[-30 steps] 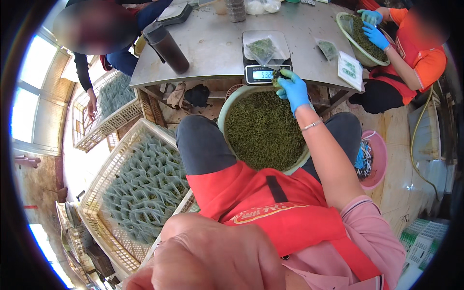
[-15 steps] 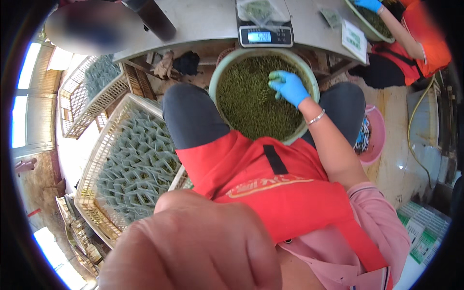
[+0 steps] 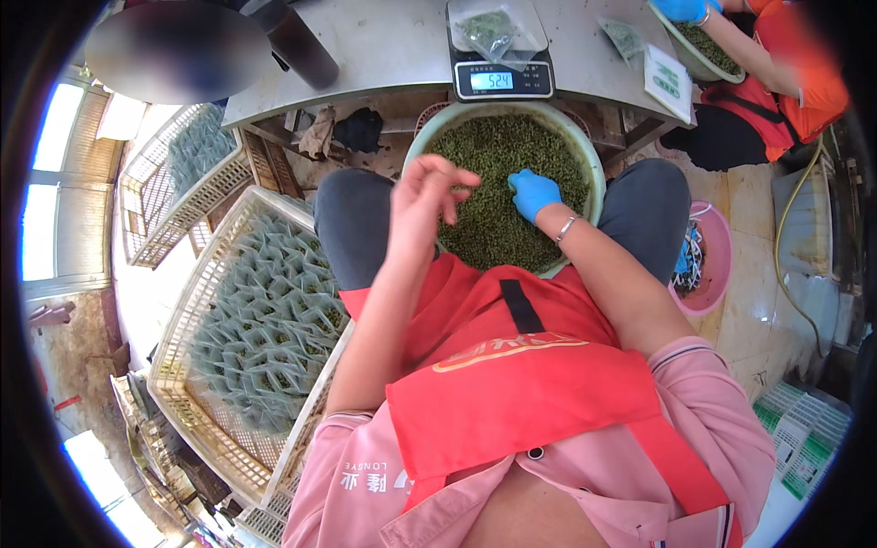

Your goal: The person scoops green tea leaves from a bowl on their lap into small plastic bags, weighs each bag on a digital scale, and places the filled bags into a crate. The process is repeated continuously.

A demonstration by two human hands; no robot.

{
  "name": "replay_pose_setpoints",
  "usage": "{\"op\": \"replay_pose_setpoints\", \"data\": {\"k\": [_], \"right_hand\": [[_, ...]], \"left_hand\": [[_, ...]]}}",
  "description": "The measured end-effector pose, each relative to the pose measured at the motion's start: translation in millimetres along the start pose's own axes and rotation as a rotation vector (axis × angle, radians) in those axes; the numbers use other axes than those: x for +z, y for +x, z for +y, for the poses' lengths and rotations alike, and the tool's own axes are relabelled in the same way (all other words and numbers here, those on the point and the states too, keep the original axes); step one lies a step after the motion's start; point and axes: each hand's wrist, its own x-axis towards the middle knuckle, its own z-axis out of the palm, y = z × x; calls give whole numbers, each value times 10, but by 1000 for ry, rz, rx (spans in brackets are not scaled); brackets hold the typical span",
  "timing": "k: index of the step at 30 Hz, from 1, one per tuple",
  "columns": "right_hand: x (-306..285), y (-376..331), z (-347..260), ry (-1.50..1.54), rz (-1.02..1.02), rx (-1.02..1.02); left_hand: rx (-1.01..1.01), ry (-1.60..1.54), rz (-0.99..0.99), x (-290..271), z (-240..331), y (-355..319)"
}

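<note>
Here right hand (image 3: 533, 194) digs leaves (image 3: 498, 173); left hand (image 3: 425, 196) bare.

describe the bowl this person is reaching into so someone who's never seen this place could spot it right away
Start at the grey metal table at the top and find the digital scale on its near edge. Just below it, on the person's lap, sits the round pale-green basin, where the blue-gloved right hand rests. Unlike the pink tub beside it, it brims with dark green leaves.
</note>
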Motion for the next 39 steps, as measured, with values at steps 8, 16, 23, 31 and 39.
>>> {"op": "replay_pose_setpoints", "data": {"k": [8,16,23,31,39], "right_hand": [[-955,-269,-251,1042,-296,223],[-1172,-442,-341,1154,-314,208],[-1224,-489,-370,1118,-367,147],[-1247,-623,-302,1203,-433,240],[-1701,346,-266,2026,29,40]], "left_hand": [[163,829,-172,135,-714,101],[387,1023,-175,45,-742,103],[674,998,-235,143,-510,87],[574,1086,-239,8,-567,-5],[418,1013,-404,111,-453,36]]}}
